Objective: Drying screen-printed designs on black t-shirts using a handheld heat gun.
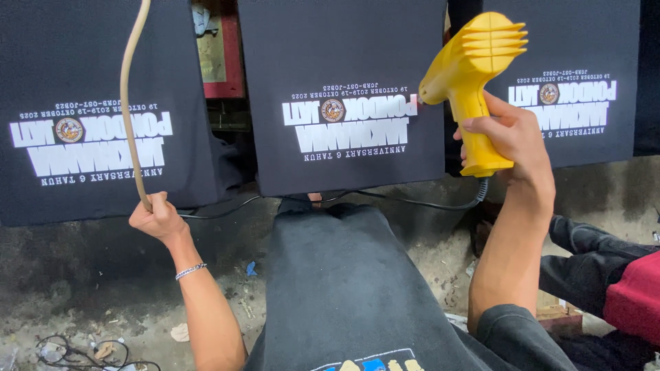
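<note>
Gripping the yellow heat gun (474, 75) upright — nozzle aimed left — right hand (505, 134); left hand (157, 218) clenches a tan hose (128, 103).

My left hand (157, 218) is fisted, arm raised with the wrist bent back; my right hand (507, 134) is clenched higher up, forearm near upright, both arms bare
</note>
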